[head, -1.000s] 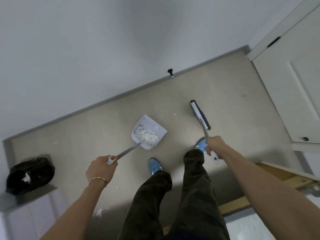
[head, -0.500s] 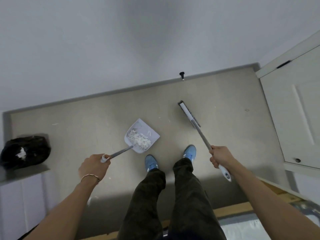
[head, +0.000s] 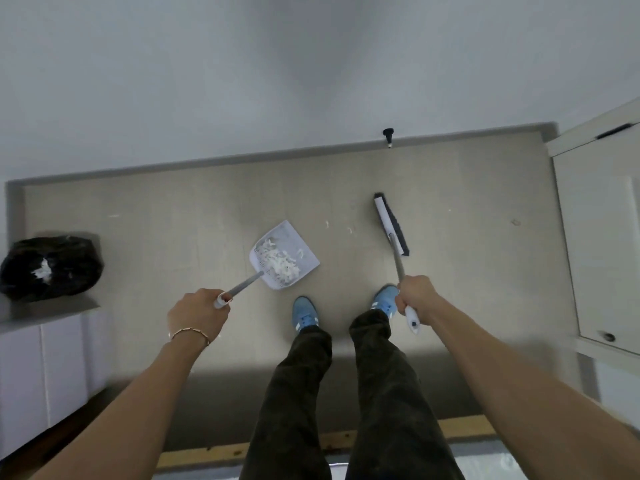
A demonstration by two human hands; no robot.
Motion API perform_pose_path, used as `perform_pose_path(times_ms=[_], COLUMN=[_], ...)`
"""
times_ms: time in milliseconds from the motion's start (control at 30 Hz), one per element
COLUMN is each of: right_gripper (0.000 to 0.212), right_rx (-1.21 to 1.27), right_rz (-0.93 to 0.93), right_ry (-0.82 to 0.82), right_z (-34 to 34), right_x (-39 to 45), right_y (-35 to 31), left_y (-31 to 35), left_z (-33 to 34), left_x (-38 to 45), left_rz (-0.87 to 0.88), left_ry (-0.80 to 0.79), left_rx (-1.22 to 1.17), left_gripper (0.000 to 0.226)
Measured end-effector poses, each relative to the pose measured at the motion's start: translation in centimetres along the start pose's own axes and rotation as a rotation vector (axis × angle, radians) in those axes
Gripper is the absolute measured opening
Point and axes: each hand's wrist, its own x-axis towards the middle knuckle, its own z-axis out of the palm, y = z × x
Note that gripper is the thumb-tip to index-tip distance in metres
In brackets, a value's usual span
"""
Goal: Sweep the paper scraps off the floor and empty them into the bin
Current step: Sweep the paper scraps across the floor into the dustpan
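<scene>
My left hand (head: pixel 197 315) grips the long metal handle of a white dustpan (head: pixel 304 252) that holds a heap of white paper scraps (head: pixel 278 263). The pan sits low over the beige floor, in front of my left foot. My right hand (head: pixel 415 299) grips the handle of a broom (head: pixel 391 225), whose white and black head rests on the floor to the right of the pan. A few small scraps (head: pixel 349 230) lie on the floor between pan and broom. The bin (head: pixel 52 266), lined with a black bag and holding some white paper, stands at the far left.
A grey skirting runs along the white wall ahead, with a black door stopper (head: pixel 388 135) on it. A white door (head: pixel 602 244) stands at the right. A white low cabinet (head: pixel 45 358) is beside the bin. A wooden threshold strip (head: pixel 460 427) lies behind my feet.
The view has swung to the left, so the bin sits further into view. The broom head has shifted right and turned more upright, and the dustpan stays held with the scraps in it.
</scene>
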Motion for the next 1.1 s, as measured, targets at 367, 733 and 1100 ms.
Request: perform_pose_path(times_ms=[367, 733, 1100], right_gripper=[0.033, 0.018, 0.029], right_rx=[-0.412, -0.210, -0.404], right_rz=[0.019, 0.036, -0.114], right_ry=[-0.201, -0.269, -0.104], right_z=[10.7, 5.7, 7.2], right_x=[-5.0, -9.0, -4.0], right_y=[0.0, -4.2, -5.5], left_y=[-0.2, -3.1, -7.2], left_z=[0.0, -1.2, 1.3], left_x=[2.1, 1.4, -0.7], left_rz=[0.007, -0.009, -0.044], left_ry=[-0.015, -0.065, -0.038], left_rx=[0.051, -0.020, -0.069], left_gripper=[0.024, 0.023, 0.022])
